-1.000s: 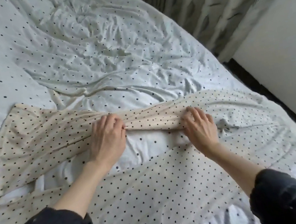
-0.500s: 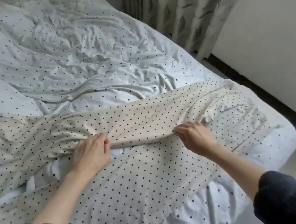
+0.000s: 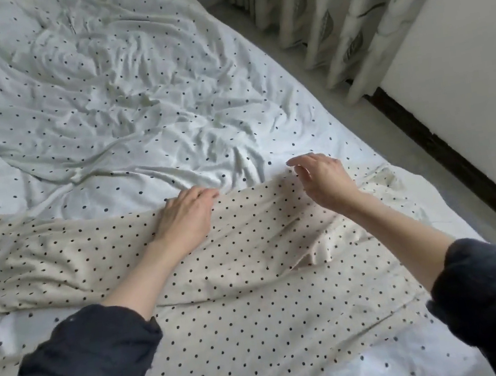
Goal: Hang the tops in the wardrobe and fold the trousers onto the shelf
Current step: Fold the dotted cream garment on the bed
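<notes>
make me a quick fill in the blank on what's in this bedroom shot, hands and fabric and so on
1. The cream trousers and the white bedsheet both carry a pattern of small dark ____.
2. The left hand rests on the ____ fabric.
3. The right hand hovers with curled fingers and holds ____.
4. The curtain at upper right is printed with ____.

Missing words: dots; cream; nothing; leaves
</notes>
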A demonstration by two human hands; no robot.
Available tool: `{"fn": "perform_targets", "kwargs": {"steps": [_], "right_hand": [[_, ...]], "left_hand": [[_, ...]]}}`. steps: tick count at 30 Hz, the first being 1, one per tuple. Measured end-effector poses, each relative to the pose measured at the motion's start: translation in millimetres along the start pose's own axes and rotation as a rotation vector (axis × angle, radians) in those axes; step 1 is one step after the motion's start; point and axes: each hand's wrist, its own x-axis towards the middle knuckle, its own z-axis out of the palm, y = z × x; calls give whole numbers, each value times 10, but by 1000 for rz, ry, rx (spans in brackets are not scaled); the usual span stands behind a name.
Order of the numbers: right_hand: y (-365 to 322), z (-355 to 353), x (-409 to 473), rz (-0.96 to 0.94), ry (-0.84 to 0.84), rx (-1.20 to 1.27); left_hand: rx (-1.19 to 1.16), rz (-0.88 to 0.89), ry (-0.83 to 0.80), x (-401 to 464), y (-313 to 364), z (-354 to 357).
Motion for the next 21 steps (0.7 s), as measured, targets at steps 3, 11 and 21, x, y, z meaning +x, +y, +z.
{"fn": "perform_targets", "kwargs": {"steps": [3, 11, 21], "right_hand": [[185, -12, 279, -14, -257, -1], [365, -202, 781, -45, -650, -103], [435, -264, 1113, -25, -291, 245]], "left_hand": [[73, -92, -184, 328, 35, -36], [-272, -176, -355, 563, -99, -231], [-184, -324, 219, 952, -108, -360]]}}
